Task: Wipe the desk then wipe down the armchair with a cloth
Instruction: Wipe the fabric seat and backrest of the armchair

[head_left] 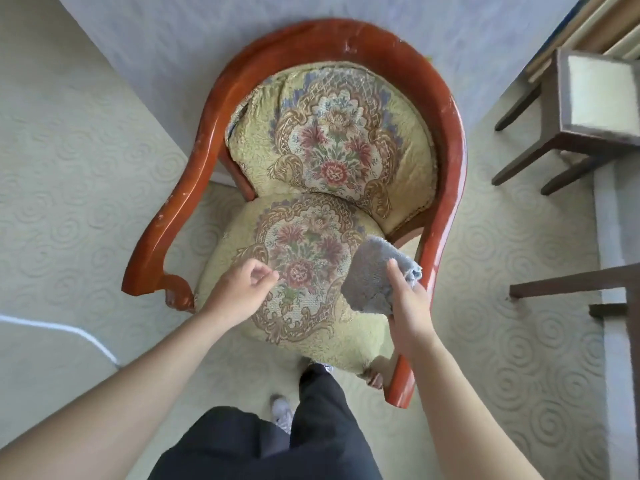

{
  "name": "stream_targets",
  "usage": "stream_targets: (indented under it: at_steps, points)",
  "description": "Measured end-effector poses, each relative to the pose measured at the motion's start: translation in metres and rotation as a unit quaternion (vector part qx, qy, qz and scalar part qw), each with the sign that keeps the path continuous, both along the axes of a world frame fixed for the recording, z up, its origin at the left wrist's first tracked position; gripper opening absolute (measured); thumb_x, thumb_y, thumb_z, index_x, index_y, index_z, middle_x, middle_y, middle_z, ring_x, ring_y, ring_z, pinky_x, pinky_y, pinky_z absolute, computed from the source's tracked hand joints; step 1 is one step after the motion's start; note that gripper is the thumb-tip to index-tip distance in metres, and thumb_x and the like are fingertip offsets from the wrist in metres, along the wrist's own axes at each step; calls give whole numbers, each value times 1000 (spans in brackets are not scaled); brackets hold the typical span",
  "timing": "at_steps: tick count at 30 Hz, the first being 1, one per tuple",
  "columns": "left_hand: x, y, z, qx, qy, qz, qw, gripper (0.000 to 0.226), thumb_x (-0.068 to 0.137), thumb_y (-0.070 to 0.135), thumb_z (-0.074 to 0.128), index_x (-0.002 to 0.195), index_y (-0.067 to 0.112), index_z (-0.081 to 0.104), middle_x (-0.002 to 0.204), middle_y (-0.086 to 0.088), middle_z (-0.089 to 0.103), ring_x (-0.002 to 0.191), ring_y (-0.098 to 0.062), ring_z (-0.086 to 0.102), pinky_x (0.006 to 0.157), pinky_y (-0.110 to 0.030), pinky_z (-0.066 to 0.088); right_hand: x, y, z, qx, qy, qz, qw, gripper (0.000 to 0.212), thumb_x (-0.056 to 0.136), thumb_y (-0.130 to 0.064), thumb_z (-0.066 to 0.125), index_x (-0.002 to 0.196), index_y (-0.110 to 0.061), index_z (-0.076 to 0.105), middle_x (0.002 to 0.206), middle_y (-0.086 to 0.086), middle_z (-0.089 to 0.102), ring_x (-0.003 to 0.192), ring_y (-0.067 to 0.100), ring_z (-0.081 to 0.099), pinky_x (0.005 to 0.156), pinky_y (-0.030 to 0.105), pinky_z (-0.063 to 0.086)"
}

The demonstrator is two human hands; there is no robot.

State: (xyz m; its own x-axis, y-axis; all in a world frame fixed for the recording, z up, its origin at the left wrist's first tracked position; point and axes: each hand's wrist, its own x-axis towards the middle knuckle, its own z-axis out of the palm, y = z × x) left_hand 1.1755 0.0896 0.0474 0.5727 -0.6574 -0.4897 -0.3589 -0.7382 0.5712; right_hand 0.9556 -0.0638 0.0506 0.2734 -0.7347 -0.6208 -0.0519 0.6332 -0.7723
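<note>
The armchair (446, 140) has a glossy reddish-brown curved wooden frame and yellow floral upholstery on its back and seat. It stands directly in front of me, seen from above. My right hand (410, 317) grips a folded grey cloth (372, 275) over the seat's right side, close to the right armrest. My left hand (239, 292) hovers over the seat's left front part. Its fingers are loosely curled with thumb and forefinger nearly pinched, and nothing is visible in them.
A dark wooden stool with a pale seat (595, 95) stands at the upper right. Dark wooden furniture legs (568, 282) run along the right edge. A white cord (69, 332) lies on the patterned cream carpet at the left. My legs and shoes are below the chair's front.
</note>
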Motion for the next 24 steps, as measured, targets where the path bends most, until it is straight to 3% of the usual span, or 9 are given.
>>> stream_targets:
  at_steps: [2,4,8,10,13,15,17,21,24]
  points:
    - [13,-4,-33,61,10,-37,997,27,97,50,54,112,29,60,119,10,63,113,-12,58,76,-25,40,19,-10,-31,-2,72,8,997,17,96,-38,62,94,-23,69,88,-9,76,86,11,72,80,33,53]
    - [25,-5,-64,109,4,-80,991,40,97,53,51,129,29,55,137,6,56,125,-16,53,87,-29,40,36,-16,-59,0,147,5,989,25,96,-44,59,86,-22,65,82,-5,68,79,15,64,73,31,49]
    - [48,-6,-132,137,-20,-166,976,75,93,65,48,155,27,26,165,3,22,149,-17,26,114,-41,36,60,-14,-119,-62,271,-7,961,38,97,-47,52,69,-22,54,61,-6,55,50,6,48,44,23,38]
    - [65,-11,-171,138,-38,-203,969,90,87,74,45,158,29,11,168,4,5,153,-17,12,116,-46,34,71,-11,-148,-100,310,-7,945,44,96,-50,50,63,-21,49,53,-10,52,44,4,42,44,25,34]
    - [83,-19,-225,141,-72,-234,959,110,72,91,28,159,32,-4,165,4,-20,151,-18,-18,123,-53,11,77,-4,-180,-155,350,-17,924,44,93,-47,48,58,-23,38,42,-11,45,39,7,37,44,26,27]
    - [90,-26,-260,122,-119,-239,956,115,65,101,16,156,37,-15,159,3,-36,147,-20,-32,120,-53,-6,73,1,-203,-192,388,-64,899,37,90,-45,50,62,-24,40,44,-10,40,44,7,33,45,26,25]
    - [97,-33,-290,95,-168,-225,955,123,56,107,10,152,40,-26,155,2,-44,144,-27,-37,117,-57,-12,69,0,-225,-242,416,-119,869,34,92,-50,51,75,-20,51,53,-11,44,49,7,38,49,30,31]
    - [107,-31,-330,90,-232,-228,941,134,46,111,15,150,39,-31,158,-2,-39,145,-48,-24,111,-76,-5,69,-5,-254,-314,453,-202,810,34,94,-49,48,99,-19,63,68,-10,55,61,9,48,59,33,45]
    - [105,-22,-347,53,-276,-214,936,135,48,110,17,155,37,-20,164,-4,-26,147,-51,-14,110,-78,1,71,-2,-273,-337,441,-202,807,36,90,-39,46,115,-19,63,79,-13,59,73,6,54,65,23,43]
